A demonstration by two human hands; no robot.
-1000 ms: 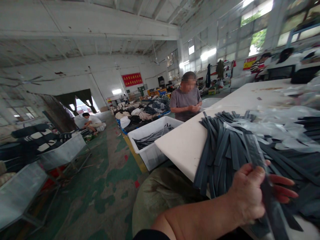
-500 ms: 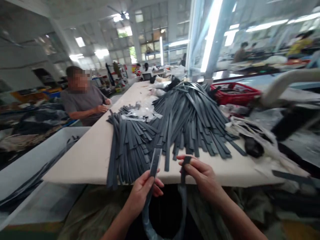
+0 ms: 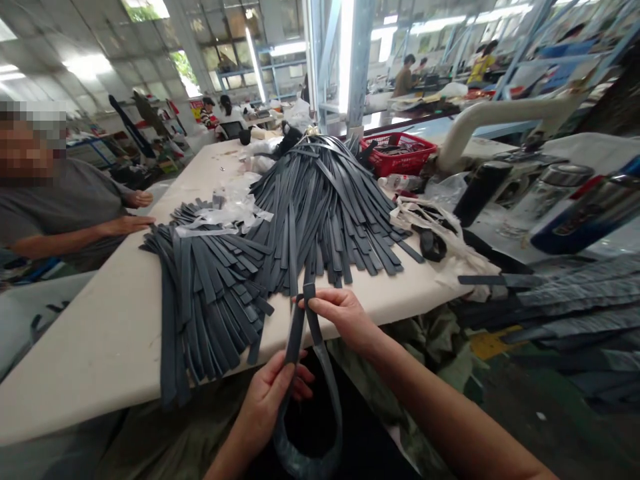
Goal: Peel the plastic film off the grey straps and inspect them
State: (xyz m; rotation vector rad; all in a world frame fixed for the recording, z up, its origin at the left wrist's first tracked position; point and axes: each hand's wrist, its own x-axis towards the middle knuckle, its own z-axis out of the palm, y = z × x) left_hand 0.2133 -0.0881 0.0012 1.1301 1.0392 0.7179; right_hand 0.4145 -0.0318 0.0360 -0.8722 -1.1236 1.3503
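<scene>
A long dark grey strap (image 3: 327,373) hangs in a loop below my hands, its lower part shiny as if wrapped in clear film. My left hand (image 3: 273,387) pinches one side between thumb and fingers. Higher up, my right hand (image 3: 340,313) grips the other end, and the two ends meet side by side at its fingertips. Just beyond lies a large fanned bundle of grey straps (image 3: 325,200), tied at its top. To its left spreads a smaller pile of straps (image 3: 205,293) under crumpled clear plastic (image 3: 230,210).
The pale table (image 3: 100,333) carries the bundles. A red basket (image 3: 400,153) sits behind them, near a curved pipe (image 3: 475,127). At right are a tape roll (image 3: 431,245), bottles (image 3: 580,213) and more straps (image 3: 590,300). Another person (image 3: 70,207) works at the left.
My right hand has moved left, bringing its strap end against the end above my left hand. The view has turned right, showing the bottles and straps there.
</scene>
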